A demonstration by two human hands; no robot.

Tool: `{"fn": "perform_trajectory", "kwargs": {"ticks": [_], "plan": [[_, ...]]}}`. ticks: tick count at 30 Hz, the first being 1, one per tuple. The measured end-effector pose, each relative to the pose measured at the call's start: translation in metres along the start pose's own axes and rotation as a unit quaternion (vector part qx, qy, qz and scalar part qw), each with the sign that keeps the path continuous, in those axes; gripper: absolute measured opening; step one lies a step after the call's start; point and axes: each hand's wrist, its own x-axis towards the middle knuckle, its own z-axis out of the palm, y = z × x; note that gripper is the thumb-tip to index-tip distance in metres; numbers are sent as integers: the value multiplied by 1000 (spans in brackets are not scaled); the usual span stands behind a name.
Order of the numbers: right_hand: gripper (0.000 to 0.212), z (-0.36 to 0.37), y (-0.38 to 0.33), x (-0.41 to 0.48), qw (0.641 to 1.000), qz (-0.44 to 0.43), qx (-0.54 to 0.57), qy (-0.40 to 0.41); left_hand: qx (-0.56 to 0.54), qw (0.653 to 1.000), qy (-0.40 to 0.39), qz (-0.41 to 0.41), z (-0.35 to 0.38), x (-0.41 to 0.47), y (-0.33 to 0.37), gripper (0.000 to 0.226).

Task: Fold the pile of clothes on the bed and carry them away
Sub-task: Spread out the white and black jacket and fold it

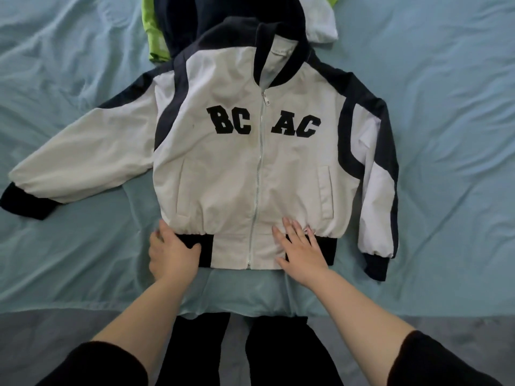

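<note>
Bed (446, 79) w/ wrinkled teal sheet fills most of the view. White-and-navy jacket (237, 168) lies flat on it, front up, zipped, "BC AC" across chest, sleeves spread to both sides. Beyond its collar, bunched together at far edge: dark garment (181, 18), green garment (152, 37) & white garment (320, 26). L hand (171, 247) grips navy hem band left of the zip, thumb on top. R hand (301, 246) lies flat, fingers spread, on hem right of zip.
</note>
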Motion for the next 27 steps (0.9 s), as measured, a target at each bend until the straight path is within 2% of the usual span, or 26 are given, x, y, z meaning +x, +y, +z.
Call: {"fn": "perform_trajectory", "kwargs": {"ticks": [1, 3, 6, 10, 13, 17, 19, 23, 24, 25, 27], "plan": [[65, -4, 1, -1, 1000, -6, 15, 11, 29, 999, 23, 33, 4, -13, 6, 99], [61, -11, 4, -4, 998, -23, 18, 54, 80, 990, 36, 111, 20, -35, 20, 106], [72, -18, 32, -19, 990, -10, -32, 137, 145, 970, -48, 191, 59, -65, 50, 98], [98, -19, 109, -46, 978, 155, 12, 138, 176, 929, -138, 294, 124, -108, 101, 84], [92, -20, 162, -60, 962, 212, 114, 128, 186, 930, -174, 266, 159, -123, 128, 86], [86, -24, 214, -68, 935, 163, 249, 192, 224, 931, -180, 222, 176, -119, 145, 87], [87, -25, 233, -71, 921, 171, 270, 221, 231, 931, -183, 214, 175, -120, 148, 85], [90, -15, 257, -78, 890, 241, 265, 281, 199, 945, -178, 188, 174, -124, 153, 82], [90, -8, 261, -81, 876, 261, 306, 267, 186, 951, -169, 179, 175, -128, 156, 81], [88, -1, 264, -82, 844, 286, 385, 240, 173, 958, -155, 170, 176, -133, 160, 83], [63, 9, 270, -84, 746, 350, 537, 179, 147, 969, -120, 158, 179, -147, 172, 90]]}}
